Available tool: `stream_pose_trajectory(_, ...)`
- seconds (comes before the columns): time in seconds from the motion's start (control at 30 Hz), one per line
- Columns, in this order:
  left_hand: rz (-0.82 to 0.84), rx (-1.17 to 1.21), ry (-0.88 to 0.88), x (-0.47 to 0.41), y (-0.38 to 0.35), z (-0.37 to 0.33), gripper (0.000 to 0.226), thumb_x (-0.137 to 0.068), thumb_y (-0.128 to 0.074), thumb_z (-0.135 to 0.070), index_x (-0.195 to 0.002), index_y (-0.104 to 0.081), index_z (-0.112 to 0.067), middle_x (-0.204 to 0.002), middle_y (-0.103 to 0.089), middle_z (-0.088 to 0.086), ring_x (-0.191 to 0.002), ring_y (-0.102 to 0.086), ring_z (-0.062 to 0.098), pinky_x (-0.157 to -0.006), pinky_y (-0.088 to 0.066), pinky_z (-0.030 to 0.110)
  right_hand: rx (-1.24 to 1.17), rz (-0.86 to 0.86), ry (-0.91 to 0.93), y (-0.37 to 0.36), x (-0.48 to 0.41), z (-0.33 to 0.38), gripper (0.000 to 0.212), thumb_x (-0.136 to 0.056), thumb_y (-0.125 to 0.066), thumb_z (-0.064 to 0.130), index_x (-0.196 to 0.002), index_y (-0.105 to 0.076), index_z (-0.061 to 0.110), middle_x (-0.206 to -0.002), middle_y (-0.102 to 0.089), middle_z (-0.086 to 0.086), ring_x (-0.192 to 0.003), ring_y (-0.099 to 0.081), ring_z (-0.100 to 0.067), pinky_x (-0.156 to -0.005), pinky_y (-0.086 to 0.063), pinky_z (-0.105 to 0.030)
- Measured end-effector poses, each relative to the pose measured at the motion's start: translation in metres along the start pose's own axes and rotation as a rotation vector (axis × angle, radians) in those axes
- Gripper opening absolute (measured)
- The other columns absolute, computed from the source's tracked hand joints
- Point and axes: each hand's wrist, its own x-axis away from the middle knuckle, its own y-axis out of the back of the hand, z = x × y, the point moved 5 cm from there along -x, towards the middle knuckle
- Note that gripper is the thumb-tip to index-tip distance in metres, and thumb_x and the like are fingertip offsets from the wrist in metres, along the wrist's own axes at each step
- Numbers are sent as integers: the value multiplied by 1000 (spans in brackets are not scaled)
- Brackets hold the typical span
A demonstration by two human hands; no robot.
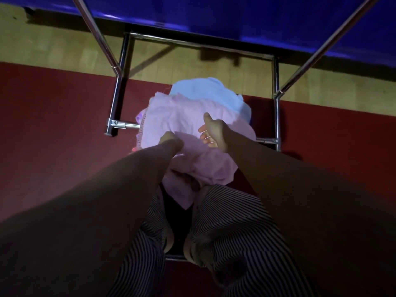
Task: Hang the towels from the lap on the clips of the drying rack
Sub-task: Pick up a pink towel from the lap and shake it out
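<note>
A pile of towels lies on my lap over striped trousers: a lilac towel (177,118) on top and a light blue towel (199,91) at the far side. My left hand (171,140) pinches a fold of the lilac towel near the pile's near edge. My right hand (211,130) is spread, thumb up, its fingers resting against the lilac towel. The metal drying rack (117,88) frames the pile: two slanted tubes rise at the upper left and upper right. No clips are in view.
The rack's base bars (275,82) stand on a dark red carpet (53,116), with a wooden floor strip (64,48) beyond. A blue cloth or wall (235,16) fills the top of the view. My bare feet (169,239) rest on a low bar below.
</note>
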Motion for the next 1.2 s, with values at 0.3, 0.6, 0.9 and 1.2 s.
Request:
stream_pose_trajectory(0.3,-18,238,-497,67,37,-87,23,-94,-47,-16,-73,-55,-11,-74,-51,7,-74,-48,15,-58,-37,24,-40,-169,187,9,19,23,46,-100,-35,31,-123,-51,-5,-89,-53,-8,-69,-49,-18,-54,-37,-17)
stream_pose_trajectory(0.6,105,-166,-990,201,129,-175,27,-78,-70,-29,-75,-64,-3,-56,-48,-6,-47,-40,0,-51,-34,19,26,-45,877,58,145,141,40,-95,-40,48,-110,-62,18,-103,-64,6,-97,-59,1,-86,-43,-11)
stream_pose_trajectory(0.9,82,-141,-983,209,146,-165,43,-88,-58,-44,-71,-62,-5,-59,-48,-4,-54,-39,5,-51,-32,20,727,-114,773,73,160,153,30,-81,-68,28,-59,-55,12,-54,-43,-3,-53,-36,-13,-47,-30,-23)
stream_pose_trajectory(1.2,-56,-127,-816,162,155,-140,20,-87,-63,-26,-82,-67,-7,-79,-60,6,-75,-51,16,-73,-39,29,348,-403,941,115,170,166,24,-81,-65,28,-79,-68,4,-71,-61,-13,-68,-53,-23,-61,-40,-32)
